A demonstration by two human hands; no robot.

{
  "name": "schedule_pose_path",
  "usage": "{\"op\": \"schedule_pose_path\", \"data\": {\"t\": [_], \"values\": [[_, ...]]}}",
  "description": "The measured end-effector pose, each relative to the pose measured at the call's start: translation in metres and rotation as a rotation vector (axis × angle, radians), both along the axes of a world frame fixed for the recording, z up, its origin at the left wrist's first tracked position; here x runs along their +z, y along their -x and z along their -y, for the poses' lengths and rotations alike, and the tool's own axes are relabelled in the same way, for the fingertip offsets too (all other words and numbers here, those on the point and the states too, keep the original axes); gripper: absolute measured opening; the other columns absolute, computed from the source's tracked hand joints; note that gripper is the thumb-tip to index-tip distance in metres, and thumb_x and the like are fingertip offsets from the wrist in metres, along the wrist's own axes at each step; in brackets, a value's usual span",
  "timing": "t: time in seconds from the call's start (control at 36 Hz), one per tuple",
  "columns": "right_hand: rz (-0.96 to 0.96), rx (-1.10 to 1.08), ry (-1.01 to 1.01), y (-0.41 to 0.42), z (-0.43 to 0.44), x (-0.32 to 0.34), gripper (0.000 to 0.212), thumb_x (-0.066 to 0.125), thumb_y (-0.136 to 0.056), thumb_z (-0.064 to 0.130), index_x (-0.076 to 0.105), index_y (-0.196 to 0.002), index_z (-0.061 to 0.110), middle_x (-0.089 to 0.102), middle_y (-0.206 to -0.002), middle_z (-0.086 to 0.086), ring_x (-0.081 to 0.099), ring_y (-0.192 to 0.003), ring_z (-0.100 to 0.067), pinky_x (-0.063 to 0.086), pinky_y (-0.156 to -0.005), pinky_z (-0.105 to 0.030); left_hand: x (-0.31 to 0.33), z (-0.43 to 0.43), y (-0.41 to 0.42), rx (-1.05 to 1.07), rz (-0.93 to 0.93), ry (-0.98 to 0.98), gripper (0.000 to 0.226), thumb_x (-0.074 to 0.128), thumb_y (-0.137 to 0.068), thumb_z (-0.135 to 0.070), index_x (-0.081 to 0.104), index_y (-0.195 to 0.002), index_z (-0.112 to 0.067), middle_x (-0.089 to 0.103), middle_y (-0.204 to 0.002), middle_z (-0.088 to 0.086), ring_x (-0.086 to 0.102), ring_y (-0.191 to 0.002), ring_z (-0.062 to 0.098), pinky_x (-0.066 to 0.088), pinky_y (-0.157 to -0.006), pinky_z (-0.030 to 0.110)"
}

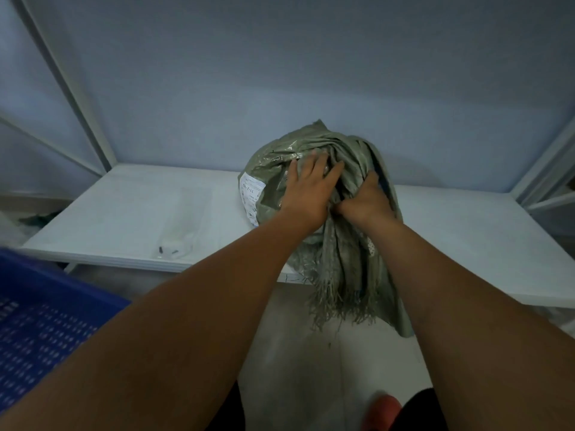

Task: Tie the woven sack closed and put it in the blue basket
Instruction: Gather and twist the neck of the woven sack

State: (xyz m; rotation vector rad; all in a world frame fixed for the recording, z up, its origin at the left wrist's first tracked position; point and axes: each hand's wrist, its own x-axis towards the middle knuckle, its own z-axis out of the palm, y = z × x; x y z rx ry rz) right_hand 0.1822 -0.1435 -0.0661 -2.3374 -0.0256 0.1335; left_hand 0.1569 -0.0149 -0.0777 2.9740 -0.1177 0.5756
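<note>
Sack (337,250) sits centre-right of the frame on the white counter (124,213), back against the blue-grey wall (280,73). It is green and woven, with a bulged body. The open end is gathered into folds and drapes toward the bottom of the frame over the counter's front edge. The frayed threads there hang free below the edge. No tie or knot is visible on it. A white label (251,197) is stuck on the sack's left side; its print is too small to read.

Left hand (306,191): fingers straight and spread, palm down, pressing flat on the top of the sack just right of the label.

Right hand (365,200): fingers curled round the bunched folds of the neck, gripping them. It touches the left hand at the thumb side. The fingertips are buried in the fabric, so I can't see how deep the grip goes.

Basket (40,321): blue, perforated, in the lower-left corner of the frame, below counter level and well apart from the sack. Only part of it is in view, and nothing shows in that part.

Also on the counter, left of the sack near the front edge, is a small clear bag (175,241) with a few dark bits inside. White rack posts (71,88) run diagonally at upper left, and more framing shows at the right edge. A reddish shoe (382,409), blurred, is on the floor at bottom centre-right.
</note>
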Motion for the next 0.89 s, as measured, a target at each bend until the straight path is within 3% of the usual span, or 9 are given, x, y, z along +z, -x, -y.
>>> {"op": "schedule_pose_path", "data": {"t": [0.11,0.33,0.53,0.69,0.78,0.83,0.89], "values": [[0.042,0.011,0.007,0.004,-0.004,-0.001,0.096,0.071,-0.077,0.025,0.016,-0.155,0.026,0.057,-0.135,-0.009,0.056,-0.121,-0.03,0.049,-0.103,-0.046,0.001,0.0,0.0,-0.003,-0.022,0.011,0.087,0.065,-0.09,-0.016,0.016,-0.161,-0.025,0.009,-0.168,0.013,-0.001,-0.156,0.032,0.001,-0.124,0.058],[0.108,0.037,0.1,0.011,-0.005,0.005,0.064,0.06,-0.088,0.023,0.03,-0.144,0.018,0.061,-0.126,-0.012,0.06,-0.111,-0.031,0.052,-0.096,-0.045,-0.002,0.001,-0.004,0.002,0.001,0.034,0.084,0.067,-0.089,-0.018,0.022,-0.159,-0.023,0.014,-0.167,0.014,0.003,-0.156,0.033,0.002,-0.124,0.059],[0.177,0.062,0.155,0.015,-0.011,0.009,0.06,0.059,-0.089,0.018,0.034,-0.143,0.013,0.064,-0.119,-0.014,0.062,-0.105,-0.032,0.054,-0.089,-0.043,-0.002,0.0,-0.003,0.033,0.027,0.086,0.088,0.068,-0.087,-0.017,0.018,-0.159,-0.023,0.017,-0.165,0.016,0.007,-0.155,0.033,0.006,-0.123,0.061],[0.264,0.094,0.19,0.019,-0.018,0.013,0.051,0.056,-0.091,0.015,0.04,-0.139,0.015,0.064,-0.12,-0.013,0.063,-0.105,-0.031,0.055,-0.087,-0.043,0.009,0.002,0.003,-0.005,0.047,0.074,0.091,0.062,-0.091,-0.017,0.005,-0.162,-0.027,0.007,-0.168,0.016,0.002,-0.156,0.032,0.005,-0.122,0.063],[0.334,0.158,0.172,0.02,-0.021,0.014,0.061,0.053,-0.093,0.01,0.034,-0.15,0.017,0.066,-0.121,-0.01,0.064,-0.103,-0.029,0.054,-0.084,-0.039,0.01,0.002,0.002,-0.031,0.048,0.011,0.086,0.059,-0.095,-0.022,0.005,-0.161,-0.03,0.006,-0.169,0.012,0.0,-0.157,0.031,0.001,-0.122,0.063],[0.359,0.192,0.158,0.021,-0.021,0.015,0.065,0.053,-0.091,0.007,0.034,-0.153,0.018,0.068,-0.119,-0.01,0.065,-0.101,-0.028,0.055,-0.083,-0.038,0.008,0.0,0.001,-0.043,0.064,-0.008,0.08,0.058,-0.096,-0.023,0.011,-0.161,-0.03,0.007,-0.169,0.011,-0.001,-0.157,0.032,-0.004,-0.121,0.06],[0.369,0.206,0.167,0.021,-0.02,0.014,0.056,0.053,-0.087,0.004,0.046,-0.142,0.014,0.069,-0.112,-0.012,0.065,-0.097,-0.029,0.057,-0.08,-0.042,0.006,-0.003,-0.001,-0.05,0.092,0.002,0.07,0.059,-0.095,-0.023,0.026,-0.157,-0.026,0.011,-0.169,0.012,-0.001,-0.157,0.033,-0.005,-0.122,0.06]]}}
